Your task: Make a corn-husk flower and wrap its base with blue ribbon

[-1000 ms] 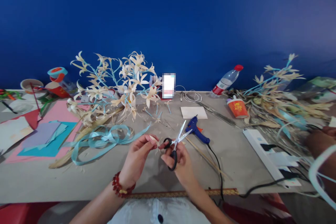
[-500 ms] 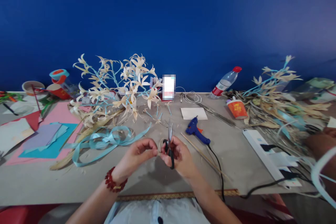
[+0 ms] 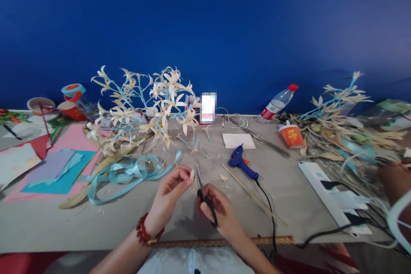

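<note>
Black-handled scissors (image 3: 207, 205) are gripped in my right hand (image 3: 221, 212), their blades pointing up and away from me. Between the fingertips of my left hand (image 3: 176, 186), which wears a red bead bracelet, a small pale strip of husk-like material (image 3: 192, 174) is pinched. The blades stand just to the right of that strip; whether they touch it I cannot tell. Small cream scraps (image 3: 224, 180) lie on the table right of the scissors. A loose light-blue ribbon (image 3: 135, 171) is coiled to the left of my left hand.
Cream flowers on blue stems (image 3: 163, 102) stand at the back left. A blue glue gun (image 3: 242, 162), thin stick (image 3: 250, 192), power strip (image 3: 324, 197), orange cup (image 3: 291, 136) and bottle (image 3: 276, 105) are on the right. Coloured paper sheets (image 3: 61, 175) lie left. Another person's arm (image 3: 396, 182) shows at far right.
My right hand has moved slightly down and right, tilting the scissors' tips leftward. The pale strip now stands up from my left fingertips. Cream scraps now show on the table beside the scissors.
</note>
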Available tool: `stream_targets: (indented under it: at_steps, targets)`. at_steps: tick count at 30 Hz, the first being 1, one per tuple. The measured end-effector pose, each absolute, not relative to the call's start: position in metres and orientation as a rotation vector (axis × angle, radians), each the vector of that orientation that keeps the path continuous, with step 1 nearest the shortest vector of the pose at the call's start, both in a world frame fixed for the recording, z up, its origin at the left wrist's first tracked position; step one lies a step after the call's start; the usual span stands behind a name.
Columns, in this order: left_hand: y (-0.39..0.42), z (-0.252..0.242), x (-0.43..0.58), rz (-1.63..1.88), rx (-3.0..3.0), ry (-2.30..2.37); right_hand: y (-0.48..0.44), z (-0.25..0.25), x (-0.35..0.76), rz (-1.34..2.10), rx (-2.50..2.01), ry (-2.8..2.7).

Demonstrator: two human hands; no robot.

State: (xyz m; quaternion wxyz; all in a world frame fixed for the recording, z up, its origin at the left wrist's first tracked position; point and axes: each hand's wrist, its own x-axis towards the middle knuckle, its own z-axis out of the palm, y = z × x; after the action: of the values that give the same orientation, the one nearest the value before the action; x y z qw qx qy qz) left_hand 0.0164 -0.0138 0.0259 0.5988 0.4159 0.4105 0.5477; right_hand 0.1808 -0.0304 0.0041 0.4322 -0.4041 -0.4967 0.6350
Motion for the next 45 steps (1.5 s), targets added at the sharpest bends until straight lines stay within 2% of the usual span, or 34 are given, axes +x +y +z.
stream_targets:
  at_steps: [9, 45]
  targets:
    - [-0.014, 0.026, 0.020, 1.288, 0.993, 0.938, -0.040, -0.001, 0.175, 1.736, -1.018, -1.171]
    - [-0.013, 0.029, 0.011, 1.249, 0.900, 0.899, -0.033, -0.007, 0.189, 1.711, -1.140, -1.236]
